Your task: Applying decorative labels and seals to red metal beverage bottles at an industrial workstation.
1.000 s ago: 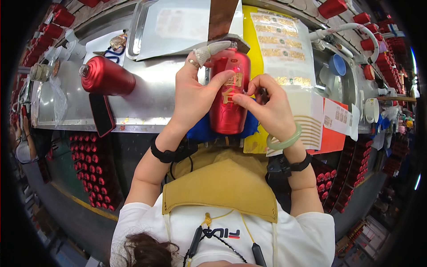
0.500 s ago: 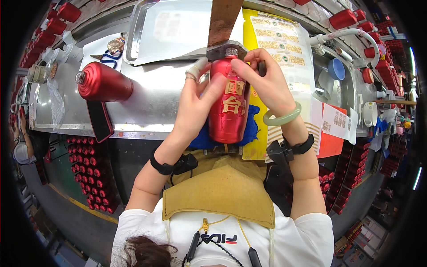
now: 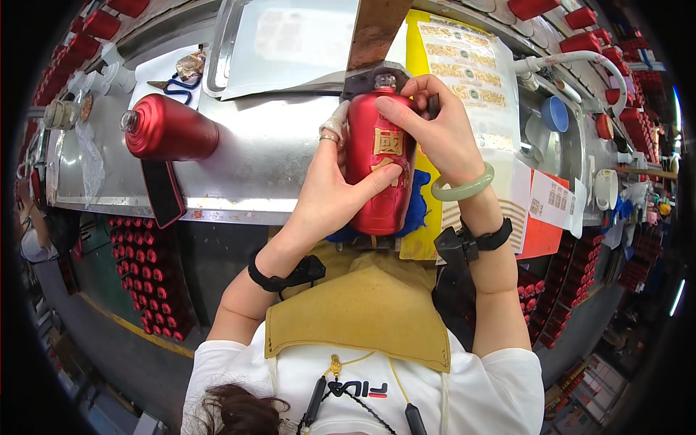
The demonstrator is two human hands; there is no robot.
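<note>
A glossy red bottle [image 3: 362, 145] with raised gold characters and a clear faceted top lies before me, its neck pointing away. My left hand [image 3: 322, 185] is closed around its left side, the thumb pressed over the lower gold character. One left fingertip has a whitish wrap. At the bottle's shoulder, my right hand [image 3: 442, 134] grips with the thumb on the front and the other fingers curled at the upper right. A small dark piece shows beside those fingers; I cannot tell what it is. Beneath the bottle is a blue cloth [image 3: 417, 210].
A brown metal bar [image 3: 377, 32] rises beyond the bottle's neck. To the left are another red bottle [image 3: 177, 130], a phone [image 3: 161, 192], blue-handled scissors [image 3: 174, 87] and a metal tray [image 3: 216, 61]. Gold label sheets [image 3: 464, 54] lie on a yellow board [image 3: 420, 243] at right, near a blue bowl [image 3: 554, 114].
My left thumb has moved down from the upper part of the bottle onto the lower character, covering it. The right hand stays at the shoulder, its thumb now against the bottle.
</note>
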